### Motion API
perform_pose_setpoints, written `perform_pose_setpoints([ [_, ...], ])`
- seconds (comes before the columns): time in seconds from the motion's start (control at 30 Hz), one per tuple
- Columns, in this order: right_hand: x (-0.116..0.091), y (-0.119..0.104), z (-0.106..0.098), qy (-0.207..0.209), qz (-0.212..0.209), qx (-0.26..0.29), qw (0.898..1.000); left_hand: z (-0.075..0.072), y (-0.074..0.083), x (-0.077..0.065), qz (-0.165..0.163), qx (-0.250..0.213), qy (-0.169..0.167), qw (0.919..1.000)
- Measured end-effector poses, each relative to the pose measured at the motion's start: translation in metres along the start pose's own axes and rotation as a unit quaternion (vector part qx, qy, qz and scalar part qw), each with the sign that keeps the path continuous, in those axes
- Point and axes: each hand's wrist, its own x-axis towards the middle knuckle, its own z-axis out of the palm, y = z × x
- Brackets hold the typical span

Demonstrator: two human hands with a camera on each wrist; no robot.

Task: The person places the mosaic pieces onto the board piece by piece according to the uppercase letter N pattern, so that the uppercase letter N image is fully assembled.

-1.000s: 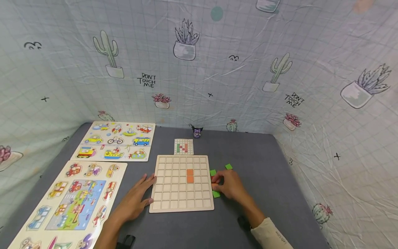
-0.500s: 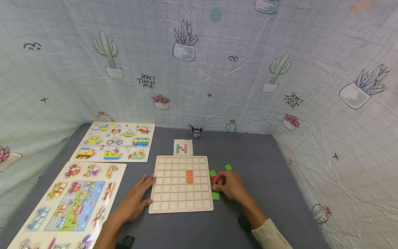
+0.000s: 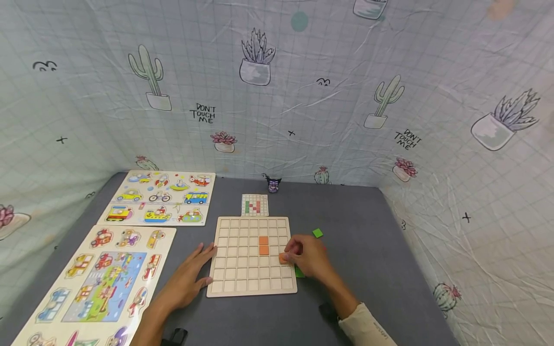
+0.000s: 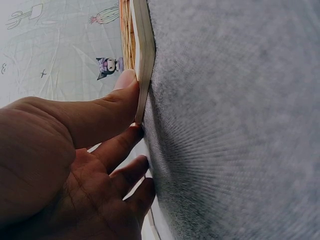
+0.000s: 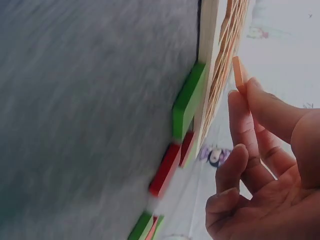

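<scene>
A wooden grid board (image 3: 236,277) lies flat on the dark table, with two orange square tiles (image 3: 264,245) in neighbouring cells, one above the other. My left hand (image 3: 183,278) rests against the board's left edge, its thumb (image 4: 107,112) and fingertips touching the side. Over the right columns of the board, my right hand (image 3: 309,257) pinches another orange tile (image 5: 238,72) between thumb and index finger. In the right wrist view that tile is tilted and held apart from the board. Close to the board's right edge are a green tile (image 5: 189,102) and a red tile (image 5: 165,172), partly hidden from the head view.
A small pattern card (image 3: 255,205) touches the board's far edge. Behind it stands a purple-and-black figurine (image 3: 273,185). Two vehicle puzzle boards (image 3: 207,180) (image 3: 166,235) cover the table's left side. A loose green tile (image 3: 318,233) lies right of the board. A printed cloth (image 3: 294,110) hangs behind.
My right hand has lifted the orange tile from the pieces beside the board and moved left over its right columns. The left hand stays at the left edge.
</scene>
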Motion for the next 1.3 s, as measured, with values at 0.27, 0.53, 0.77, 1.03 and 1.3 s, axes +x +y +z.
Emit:
perform_pose_setpoints([
  [0.27, 0.010, -0.015, 0.019, -0.002, -0.010, -0.010, 1.000, -0.001, 0.000, -0.001, 0.003, -0.004, 0.003, 1.0000],
  [0.53, 0.018, -0.026, 0.030, -0.016, -0.006, -0.023, 1.000, 0.001, -0.002, 0.001, 0.001, -0.003, 0.001, 1.0000],
  [0.77, 0.020, -0.034, 0.034, -0.018, -0.001, -0.045, 0.999, 0.001, -0.002, 0.001, -0.001, -0.002, -0.002, 1.0000],
  [1.03, 0.021, -0.035, 0.036, -0.030, -0.004, -0.059, 0.998, 0.000, -0.001, 0.002, -0.001, 0.000, -0.003, 1.0000],
  [1.3, 0.019, -0.034, 0.032, -0.047, -0.009, -0.048, 0.998, 0.000, -0.001, 0.001, -0.007, 0.000, -0.009, 0.9999],
])
